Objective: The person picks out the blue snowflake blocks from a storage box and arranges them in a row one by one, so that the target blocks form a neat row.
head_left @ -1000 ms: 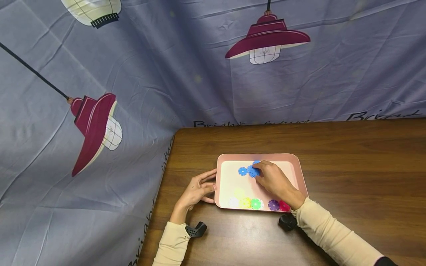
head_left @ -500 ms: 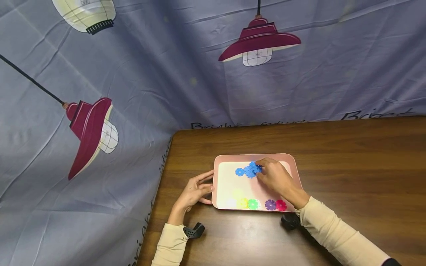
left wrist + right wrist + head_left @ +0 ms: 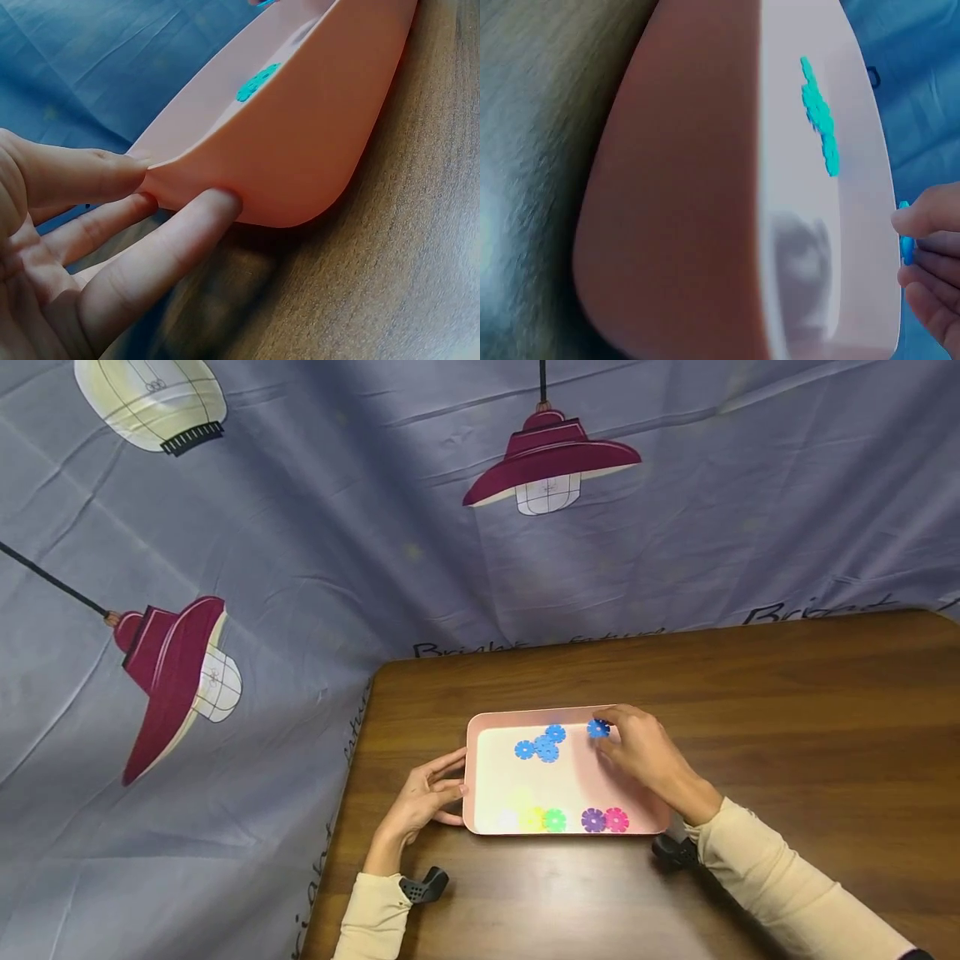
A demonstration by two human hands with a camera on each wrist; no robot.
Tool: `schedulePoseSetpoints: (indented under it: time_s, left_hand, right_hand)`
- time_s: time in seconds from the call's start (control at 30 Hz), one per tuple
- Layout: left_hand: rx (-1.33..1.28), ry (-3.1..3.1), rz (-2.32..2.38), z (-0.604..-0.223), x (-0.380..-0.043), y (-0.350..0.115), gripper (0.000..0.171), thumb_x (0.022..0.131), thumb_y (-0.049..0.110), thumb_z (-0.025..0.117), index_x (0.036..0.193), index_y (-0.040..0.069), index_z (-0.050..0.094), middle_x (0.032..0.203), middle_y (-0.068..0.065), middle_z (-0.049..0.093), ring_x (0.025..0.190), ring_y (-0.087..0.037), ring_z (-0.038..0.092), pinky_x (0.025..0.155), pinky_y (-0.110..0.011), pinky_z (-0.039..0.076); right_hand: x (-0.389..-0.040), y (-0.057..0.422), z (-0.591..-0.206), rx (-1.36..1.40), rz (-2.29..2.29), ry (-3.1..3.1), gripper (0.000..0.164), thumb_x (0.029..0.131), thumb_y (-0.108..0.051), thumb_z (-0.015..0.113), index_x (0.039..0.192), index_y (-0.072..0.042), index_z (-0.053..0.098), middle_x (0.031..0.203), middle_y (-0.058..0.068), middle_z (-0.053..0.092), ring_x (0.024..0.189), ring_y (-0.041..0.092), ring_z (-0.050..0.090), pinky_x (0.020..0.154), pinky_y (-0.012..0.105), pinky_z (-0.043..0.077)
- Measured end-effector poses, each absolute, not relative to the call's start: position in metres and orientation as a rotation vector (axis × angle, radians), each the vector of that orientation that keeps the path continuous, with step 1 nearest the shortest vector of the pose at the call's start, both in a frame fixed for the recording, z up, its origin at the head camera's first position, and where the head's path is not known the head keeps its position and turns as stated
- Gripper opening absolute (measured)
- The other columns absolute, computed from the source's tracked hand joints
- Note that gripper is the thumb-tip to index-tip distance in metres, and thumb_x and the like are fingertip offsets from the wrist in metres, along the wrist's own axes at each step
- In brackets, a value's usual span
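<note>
Blue disc (image 3: 598, 729) pinched in right grip (image 3: 643, 752)

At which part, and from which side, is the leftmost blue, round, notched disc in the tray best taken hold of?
Probably by its far and near edges, from above: the leftmost blue disc looks flat, other blue discs crowd its right side, and the pale pink tray has raised walls.

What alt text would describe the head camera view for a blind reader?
Someone's right hand holds a blue notched disc over a pink tray on a wooden table; the left hand touches the tray. Inside lie clustered blue discs and, along the near edge, yellow, green, purple and pink discs.
</note>
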State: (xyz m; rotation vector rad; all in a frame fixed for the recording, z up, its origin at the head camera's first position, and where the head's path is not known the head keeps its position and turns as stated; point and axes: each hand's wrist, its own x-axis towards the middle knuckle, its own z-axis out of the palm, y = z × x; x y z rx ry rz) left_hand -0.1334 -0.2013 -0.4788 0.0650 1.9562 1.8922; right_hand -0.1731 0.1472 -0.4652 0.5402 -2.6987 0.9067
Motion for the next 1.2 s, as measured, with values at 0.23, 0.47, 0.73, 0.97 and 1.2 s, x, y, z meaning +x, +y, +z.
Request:
schedulePoseSetpoints:
  time_s: [0.23,0.47,0.73,0.97,1.2]
  left_hand:
    - [0.07,1.972,1.871,-0.478,-0.132,-0.202,0.063,0.091,-0.008,0.061,0.149,0.005,0.041,0.152,-0.022,0.037,0.119,-0.04,0.057,0.062,-0.049,0.061]
    - [0.06,1.967,1.872,-0.477,-0.132,-0.203,0.063,0.09,-0.008,0.062,0.149,0.005,0.042,0.151,-0.022,0.038,0.118,-0.04,0.057,0.061,-0.047,0.061]
    - [0.057,1.95,1.865,-0.478,-0.133,-0.202,0.064,0.091,-0.008,0.063,0.149,0.005,0.041,0.152,-0.022,0.037,0.119,-0.04,0.057,0.063,-0.05,0.061]
    - [0.068,1.961,1.857,-0.479,-0.132,-0.204,0.064,0.09,-0.005,0.064,0.149,0.006,0.042,0.152,-0.022,0.037,0.122,-0.04,0.055,0.064,-0.048,0.061]
    - [0.077,1.954,1.864,-0.479,-0.133,-0.203,0.064,0.09,-0.007,0.064,0.149,0.005,0.042,0.151,-0.023,0.038,0.119,-0.04,0.057,0.063,-0.047,0.061]
  right_hand:
    - [-0.168,0.168,-0.457,0.473,0.919,-2.676,0.034,0.076,-0.001,0.079,0.107,0.009,0.07,0.102,0.022,0.069,0.082,0.032,0.064,0.074,0.049,0.056]
    - [-0.165,0.193,-0.447,0.416,0.902,-2.664,0.033,0.077,0.003,0.076,0.109,0.009,0.069,0.104,0.024,0.067,0.084,0.035,0.066,0.073,0.051,0.056]
    - [-0.159,0.217,-0.444,0.35,0.868,-2.673,0.031,0.08,0.0,0.072,0.109,0.009,0.069,0.107,0.025,0.067,0.085,0.036,0.066,0.074,0.053,0.055]
    - [-0.157,0.239,-0.454,0.316,0.847,-2.692,0.036,0.077,0.0,0.075,0.111,0.009,0.068,0.103,0.025,0.067,0.082,0.036,0.068,0.074,0.055,0.054]
    - [-0.155,0.253,-0.467,0.291,0.82,-2.724,0.035,0.077,-0.001,0.075,0.11,0.009,0.068,0.104,0.029,0.066,0.086,0.04,0.067,0.075,0.057,0.053]
